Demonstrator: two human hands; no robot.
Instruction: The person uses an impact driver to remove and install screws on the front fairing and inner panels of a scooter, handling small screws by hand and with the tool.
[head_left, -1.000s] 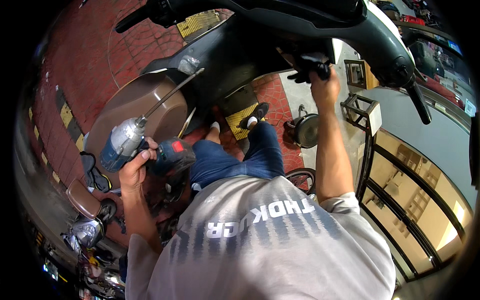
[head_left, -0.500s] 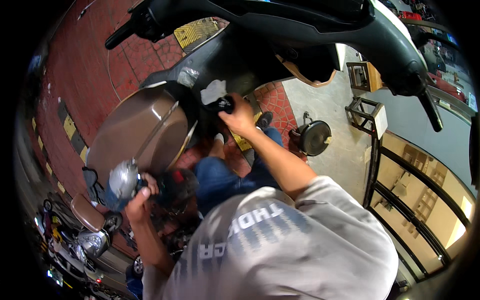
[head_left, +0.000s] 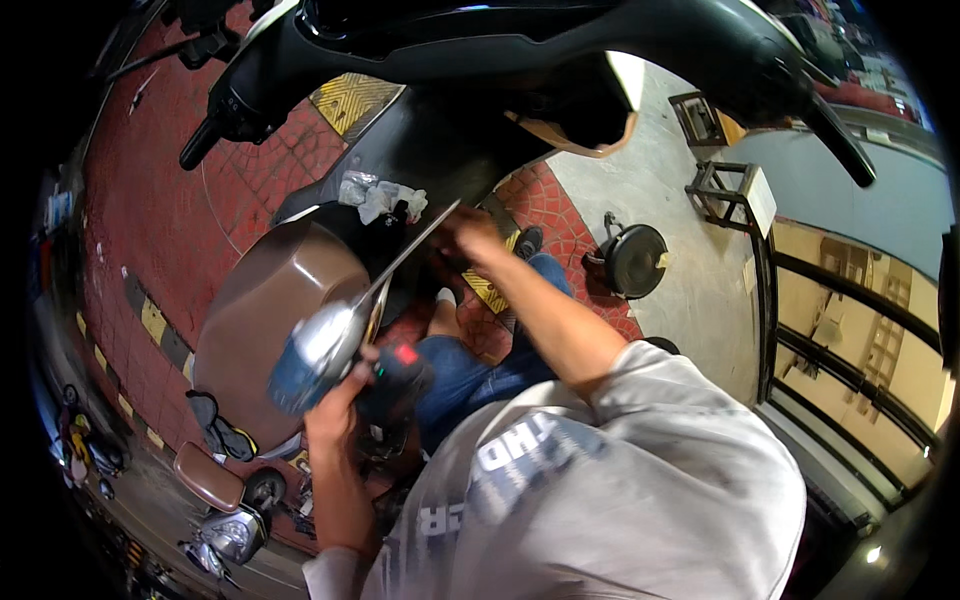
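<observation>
My left hand [head_left: 338, 412] grips a cordless power driver [head_left: 322, 350] with a silver-blue body and a black base with a red spot. A long thin bit [head_left: 412, 248] sticks out of it toward the scooter's dark leg shield [head_left: 450, 130]. My right hand [head_left: 470, 236] is stretched out at the tip of that bit, blurred by motion, so its grip is unclear. A brown scooter seat [head_left: 265, 300] lies just left of the driver. A crumpled white rag [head_left: 385, 195] rests by the seat's front. My blue-jeaned knee [head_left: 470, 365] is under the arms.
The scooter's handlebar [head_left: 232, 108] and black front [head_left: 560, 40] arch overhead. A round black disc-like object [head_left: 636, 260] and a metal stool [head_left: 728, 188] stand on the concrete floor at right. Black-framed glass doors [head_left: 850, 340] are further right. Other scooters [head_left: 215, 530] are parked lower left on red paving.
My right hand left the handlebar grip and came down to the tip of the driver's bit. My left hand swung the driver up and toward the scooter's middle.
</observation>
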